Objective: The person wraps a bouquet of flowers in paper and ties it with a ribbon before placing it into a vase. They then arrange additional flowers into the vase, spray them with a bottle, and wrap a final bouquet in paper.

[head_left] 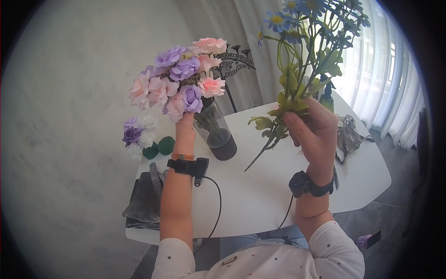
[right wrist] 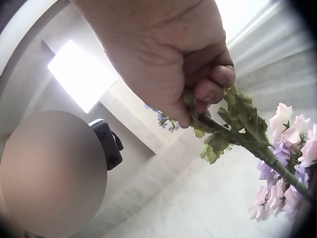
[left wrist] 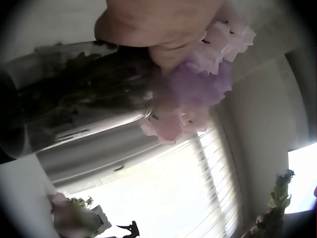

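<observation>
Pink and purple roses [head_left: 184, 69] stand in a clear glass vase [head_left: 218, 132] with a dark lower part. My left hand [head_left: 186, 128] reaches up under the blooms from the left; in the left wrist view the hand [left wrist: 163, 25] lies against the roses [left wrist: 198, 84] beside the vase's mouth, its fingers mostly hidden. My right hand [head_left: 318, 132] pinches the green stem of a blue daisy bunch [head_left: 297, 79] between thumb and fingers, blooms upward. Its bare stem end points down left above the table. Curled fingertips around the stem [right wrist: 280, 171] show in the right wrist view.
On the white table [head_left: 274, 195] lie purple and white flowers [head_left: 139, 132], green round pieces [head_left: 166, 145], dark wrapping [head_left: 144, 200] at left, and a grey tangle of strands [head_left: 349, 137] at right. A black ornate metal stand [head_left: 232, 65] is behind the vase.
</observation>
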A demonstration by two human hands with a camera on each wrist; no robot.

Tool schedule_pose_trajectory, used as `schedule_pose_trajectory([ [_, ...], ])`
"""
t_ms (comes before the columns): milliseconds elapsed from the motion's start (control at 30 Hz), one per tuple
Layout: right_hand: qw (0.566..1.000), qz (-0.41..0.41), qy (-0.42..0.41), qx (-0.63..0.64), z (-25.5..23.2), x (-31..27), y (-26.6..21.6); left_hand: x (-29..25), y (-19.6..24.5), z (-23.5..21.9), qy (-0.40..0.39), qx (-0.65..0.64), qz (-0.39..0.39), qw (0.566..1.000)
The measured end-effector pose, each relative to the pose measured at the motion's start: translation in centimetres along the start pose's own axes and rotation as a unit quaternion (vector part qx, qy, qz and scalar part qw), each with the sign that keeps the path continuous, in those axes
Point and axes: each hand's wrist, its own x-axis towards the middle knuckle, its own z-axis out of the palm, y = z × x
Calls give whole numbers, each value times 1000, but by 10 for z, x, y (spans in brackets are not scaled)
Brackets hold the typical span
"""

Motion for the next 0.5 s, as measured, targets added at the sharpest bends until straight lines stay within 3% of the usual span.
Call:
schedule_pose_trajectory([
  [133,1000,-20,-10,-6,10,-1,3,-5,3,2,-12,-12,-10,1000],
  [167,1000,7,-6,5,10,-2,3,-7,5,3,-18,-29,-12,999],
  [233,999,27,-10,14,13,0,7,-2,-11,0,24,3,-2,1000],
  [300,998,1,29,59,21,8,10,1,-20,-3,46,12,0,999],
  [467,998,-42,21,29,49,57,-4,6,-30,-4,55,41,-9,998],
  [500,994,-96,26,35,59,69,-5,6,-31,-4,52,38,-22,998],
])
